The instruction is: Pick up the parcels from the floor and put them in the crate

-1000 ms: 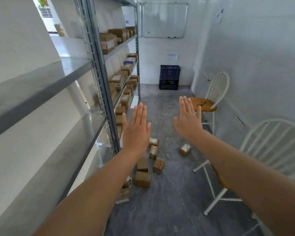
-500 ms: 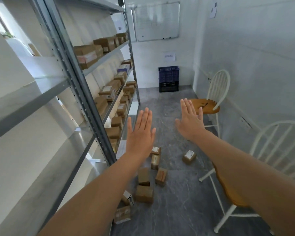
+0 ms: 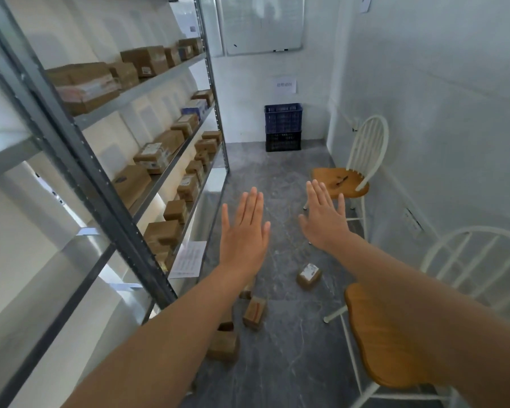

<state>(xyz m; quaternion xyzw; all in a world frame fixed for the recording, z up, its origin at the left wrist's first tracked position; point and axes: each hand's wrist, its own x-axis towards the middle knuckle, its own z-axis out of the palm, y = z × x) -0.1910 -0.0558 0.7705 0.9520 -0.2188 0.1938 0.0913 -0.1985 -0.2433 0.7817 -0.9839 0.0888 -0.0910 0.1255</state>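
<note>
Several small brown cardboard parcels lie on the grey floor below my arms: one with a white label to the right, one in the middle, one nearer me, others partly hidden behind my left forearm. A blue crate stands stacked on a black crate against the far wall. My left hand and my right hand are stretched out flat in front of me, palms down, fingers extended, holding nothing, well above the parcels.
A metal shelving unit full of cardboard boxes runs along the left. Two white chairs with wooden seats stand on the right, one far and one near. A paper sheet hangs on the lower shelf.
The view has moved forward and turned left along the aisle. Both hands stay flat and empty in the same pose. The parcels now sit closer beneath my arms.
</note>
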